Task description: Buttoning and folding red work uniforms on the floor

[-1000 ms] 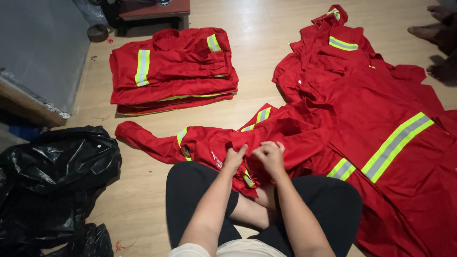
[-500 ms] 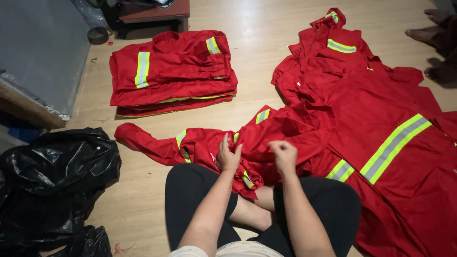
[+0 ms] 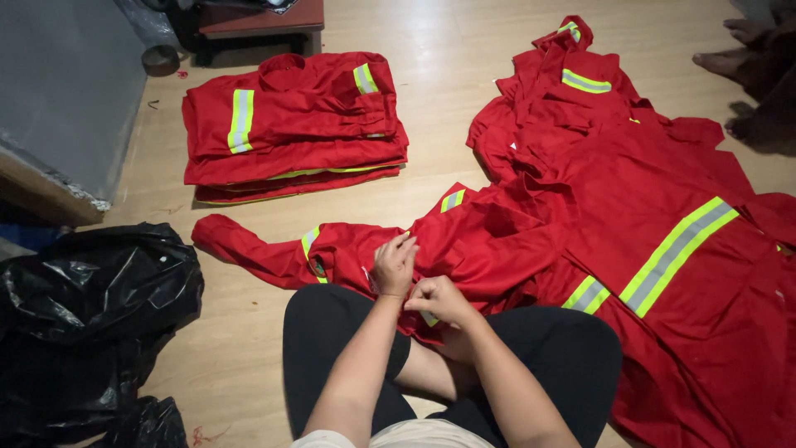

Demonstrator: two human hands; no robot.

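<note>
The left hand (image 3: 395, 265) and right hand (image 3: 439, 300) now sit close together, both pinching the red garment (image 3: 464, 241) spread across the person's lap; half a second ago they were further apart. Beyond the garment lies the folded red stack (image 3: 290, 124); left of it, the black plastic bag (image 3: 91, 290).

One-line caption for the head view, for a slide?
Both hands, left hand and right hand, grip red reflective coverall on lap; folded stack beyond.
</note>
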